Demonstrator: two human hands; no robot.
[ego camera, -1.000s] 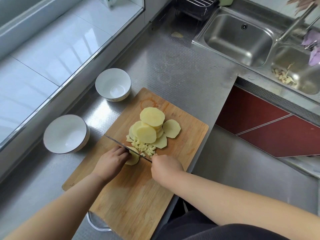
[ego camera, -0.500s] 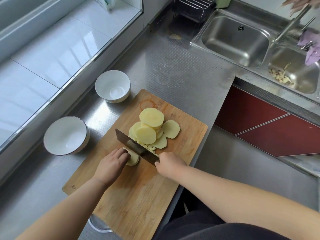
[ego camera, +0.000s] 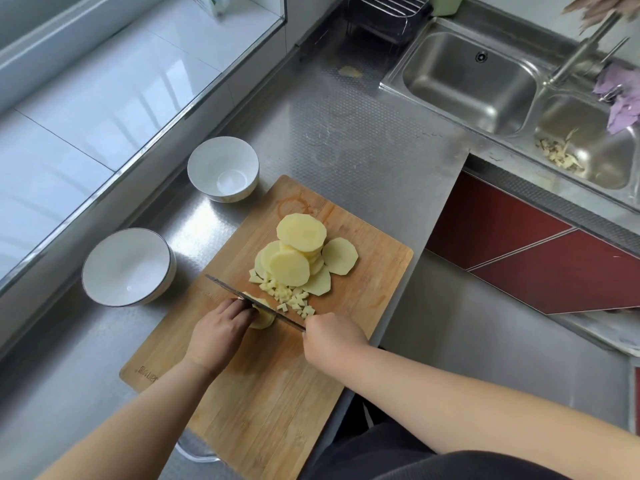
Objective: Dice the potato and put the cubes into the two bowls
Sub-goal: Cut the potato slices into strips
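A pile of round potato slices (ego camera: 294, 251) lies on the wooden cutting board (ego camera: 374, 271). Small potato cubes (ego camera: 289, 299) are scattered just in front of the pile. My right hand (ego camera: 332, 339) grips the handle of a cleaver (ego camera: 249, 299), whose blade stands edge-down across a few stacked slices (ego camera: 263, 318). My left hand (ego camera: 218, 332) holds those slices down with curled fingertips beside the blade. Two white bowls stand left of the board: a larger one (ego camera: 126, 266) nearer me and a smaller one (ego camera: 223, 168) farther away, both holding no potato.
The board sits on a steel counter (ego camera: 346, 133) whose edge drops off to the right. A double sink (ego camera: 467, 81) with a tap and potato peelings (ego camera: 561, 154) is at the back right. A glass-edged ledge (ego camera: 104, 98) runs along the left.
The cleaver was tilted with its flat side showing half a second ago; now it stands edge-down through the slices again. More cubes show beside the blade.
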